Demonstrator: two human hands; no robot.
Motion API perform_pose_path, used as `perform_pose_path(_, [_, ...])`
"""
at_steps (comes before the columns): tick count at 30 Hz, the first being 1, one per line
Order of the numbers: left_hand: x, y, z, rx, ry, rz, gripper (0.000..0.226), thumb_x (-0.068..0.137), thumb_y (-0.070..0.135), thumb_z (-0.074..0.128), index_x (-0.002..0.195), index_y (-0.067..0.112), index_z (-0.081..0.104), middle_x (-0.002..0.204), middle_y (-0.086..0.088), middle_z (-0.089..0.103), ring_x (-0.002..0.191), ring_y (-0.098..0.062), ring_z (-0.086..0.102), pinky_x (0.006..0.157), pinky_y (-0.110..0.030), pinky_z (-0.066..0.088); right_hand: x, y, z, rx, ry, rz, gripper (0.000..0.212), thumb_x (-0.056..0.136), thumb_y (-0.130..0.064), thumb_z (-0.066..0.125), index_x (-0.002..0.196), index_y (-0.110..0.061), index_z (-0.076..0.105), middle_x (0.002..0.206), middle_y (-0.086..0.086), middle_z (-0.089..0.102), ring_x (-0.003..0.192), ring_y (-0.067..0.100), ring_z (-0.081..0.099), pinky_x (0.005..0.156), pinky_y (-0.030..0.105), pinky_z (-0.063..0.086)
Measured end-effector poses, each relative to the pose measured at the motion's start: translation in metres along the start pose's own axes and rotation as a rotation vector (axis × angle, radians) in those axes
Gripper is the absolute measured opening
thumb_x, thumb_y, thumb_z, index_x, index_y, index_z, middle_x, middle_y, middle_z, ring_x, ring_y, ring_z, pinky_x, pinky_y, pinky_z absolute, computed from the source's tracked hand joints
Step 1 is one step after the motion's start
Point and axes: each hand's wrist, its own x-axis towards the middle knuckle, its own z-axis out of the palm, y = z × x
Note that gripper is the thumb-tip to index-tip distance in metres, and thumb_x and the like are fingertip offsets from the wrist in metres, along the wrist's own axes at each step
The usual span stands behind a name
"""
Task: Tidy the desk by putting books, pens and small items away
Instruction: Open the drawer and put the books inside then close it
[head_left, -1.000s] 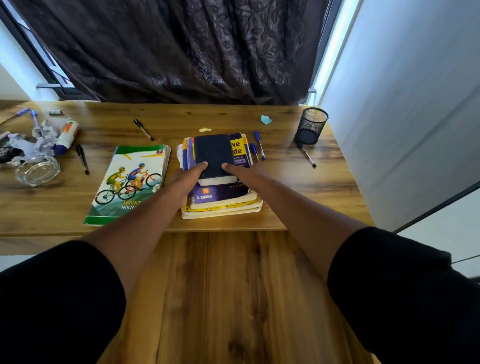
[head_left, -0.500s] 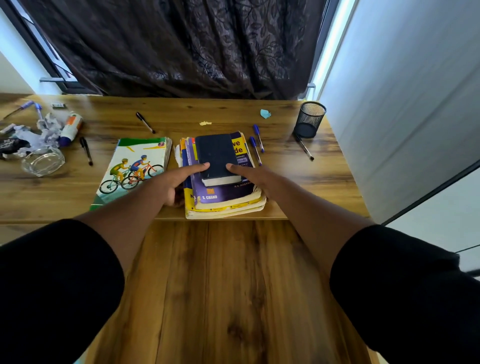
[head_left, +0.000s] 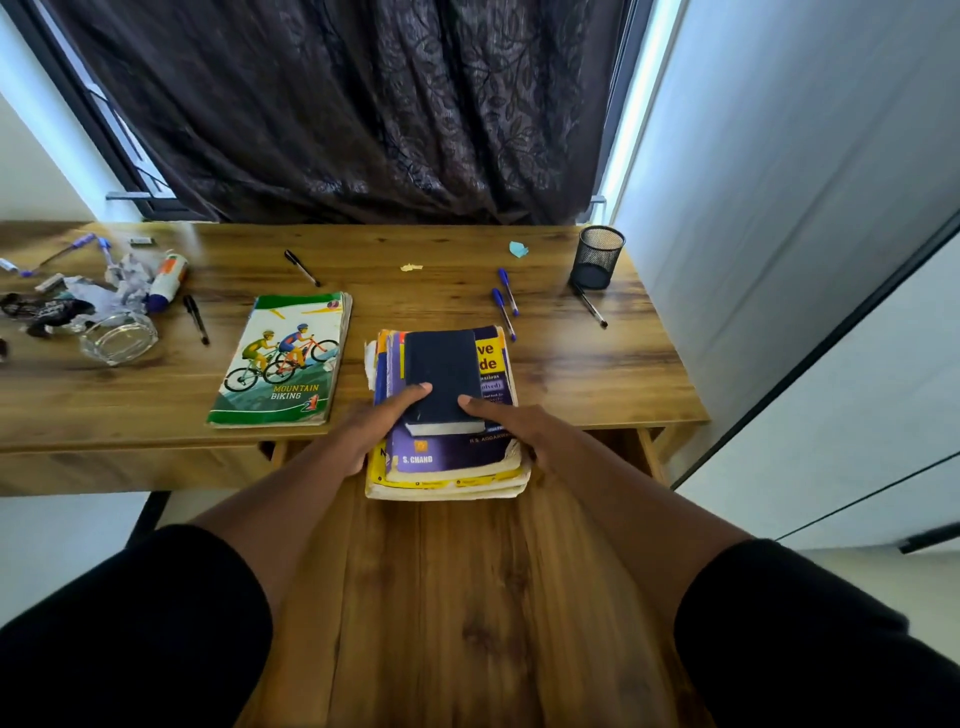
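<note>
Wooden desk under dark curtain, strewn with pens beside mesh cup. Book stack gripped by left hand and right hand, thumbs atop.

Book stack right of magazine; cup possibly empty, far right.

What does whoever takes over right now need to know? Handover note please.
Left hand and right hand grip the sides of the worn yellow-and-purple book stack, thumbs on its small dark blue top book; the stack overhangs the wooden desk's front edge.
Done: most books stacked.
Left: green mountain-biking book, two blue pens and black pens still loose; black mesh pen cup at the back right; crumpled paper clutter far left.
</note>
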Motion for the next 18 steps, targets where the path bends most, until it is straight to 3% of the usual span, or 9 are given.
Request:
perform_pose_path(1, [-0.004,-0.003,0.0,0.011,-0.012,0.0,0.056,0.075,0.06,0.082,0.114,0.023,0.067,0.093,-0.003,0.08,0.078,-0.021,0.078,0.062,-0.031,0.057,-0.004,0.008,0.001,0.038,0.007,0.005,0.099,0.045,-0.059,0.101,0.128,-0.022,0.06,0.113,0.008,0.077,0.098,0.026,0.077,0.09,0.047,0.062])
perform_pose_path(5, [-0.017,-0.019,0.001,-0.026,-0.025,0.011,0.058,0.076,0.06,0.081,0.118,0.022,0.067,0.098,-0.002,0.079,0.082,-0.019,0.077,0.06,-0.029,0.055,-0.005,0.026,0.004,0.094,0.082,0.017,0.14,0.031,-0.068,0.1,0.148,-0.02,0.039,0.127,0.009,0.068,0.106,0.029,0.073,0.088,0.051,0.062])
perform_pose_path(7, [-0.025,-0.024,0.005,-0.05,-0.052,0.036,0.056,0.077,0.059,0.08,0.12,0.025,0.066,0.104,-0.001,0.079,0.088,-0.019,0.077,0.065,-0.031,0.056,-0.011,0.029,0.003,0.085,0.103,-0.003,0.144,0.036,-0.067,0.099,0.151,-0.021,0.027,0.129,0.011,0.064,0.106,0.029,0.072,0.088,0.049,0.063])
perform_pose_path(11, [-0.032,-0.04,0.002,-0.036,-0.083,0.002,0.052,0.077,0.065,0.077,0.113,0.029,0.067,0.098,0.0,0.08,0.091,-0.022,0.077,0.07,-0.033,0.056,-0.02,0.032,-0.004,0.054,0.048,-0.024,0.136,0.042,-0.06,0.102,0.149,-0.028,0.023,0.129,0.011,0.063,0.108,0.031,0.071,0.09,0.054,0.061])
perform_pose_path(15, [-0.033,-0.054,0.0,-0.082,-0.1,0.028,0.056,0.077,0.063,0.078,0.12,0.028,0.066,0.102,0.0,0.08,0.092,-0.023,0.078,0.083,-0.039,0.06,-0.028,0.039,-0.006,0.051,-0.17,-0.003,0.101,0.054,-0.052,0.101,0.138,-0.019,0.055,0.121,0.009,0.075,0.109,0.031,0.074,0.1,0.055,0.057])
perform_pose_path(18, [-0.032,-0.067,0.004,-0.208,-0.114,0.08,0.063,0.079,0.053,0.081,0.132,0.023,0.063,0.112,-0.004,0.078,0.099,-0.028,0.076,0.093,-0.049,0.06,-0.025,0.046,-0.005,-0.001,-0.184,-0.046,0.094,0.058,-0.056,0.098,0.135,-0.019,0.058,0.118,0.009,0.077,0.108,0.029,0.075,0.101,0.053,0.056])
